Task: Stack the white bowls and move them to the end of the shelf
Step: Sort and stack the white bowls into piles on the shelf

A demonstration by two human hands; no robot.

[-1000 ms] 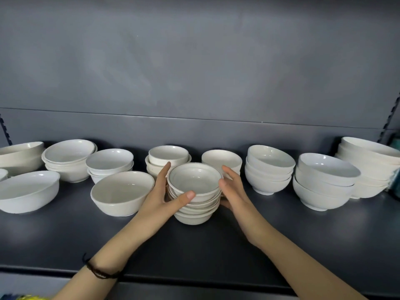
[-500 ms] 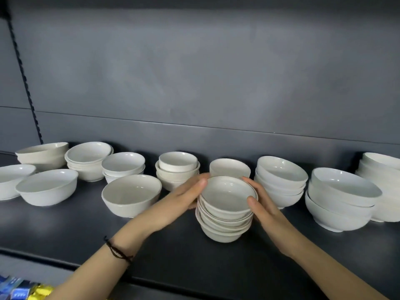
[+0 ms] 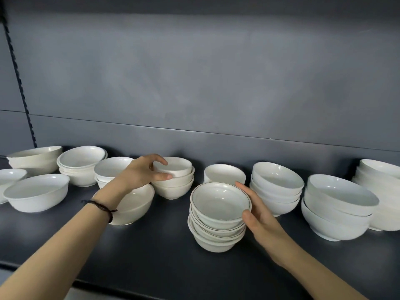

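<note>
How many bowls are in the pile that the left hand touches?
3: top bowl by the left hand, middle bowl below, bottom bowl on the shelf; others may nest hidden.

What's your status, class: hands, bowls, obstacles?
Left hand grips small top bowl. Right hand flat against rimmed stack, standing on shelf. Neighbouring stack close at right.

Glossy glazed ceramic bowls on a matt, smooth dark shelf
</note>
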